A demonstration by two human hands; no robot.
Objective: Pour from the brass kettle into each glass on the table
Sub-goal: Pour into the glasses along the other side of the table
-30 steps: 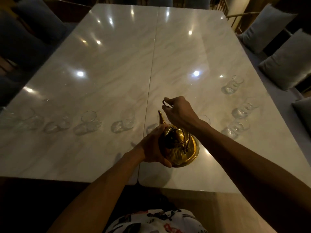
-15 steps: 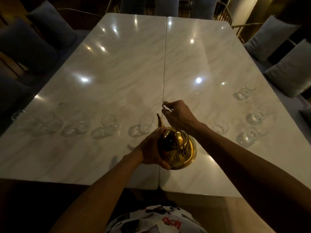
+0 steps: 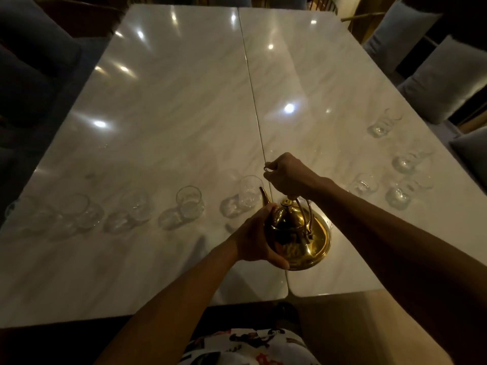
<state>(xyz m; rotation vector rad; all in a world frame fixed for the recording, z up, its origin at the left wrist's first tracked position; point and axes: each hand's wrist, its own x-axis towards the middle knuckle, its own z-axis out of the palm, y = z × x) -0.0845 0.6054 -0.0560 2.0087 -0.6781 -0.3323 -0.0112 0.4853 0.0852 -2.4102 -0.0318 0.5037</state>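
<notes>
right hand grip: clenched on handle | left hand grip: cupping round polished brass kettle | risk: spout beside clear ribbed glass, lower centre; overshoot wets pale marble desk

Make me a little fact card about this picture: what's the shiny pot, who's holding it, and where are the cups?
pot: brass kettle, held above the table, spout toward the nearest glass
right hand: grips the kettle's handle from above
left hand: steadies the kettle's side
glasses on the left: a row running to the table's left edge
glasses on the right: a cluster near the right edge
pouring: no stream visible
</notes>
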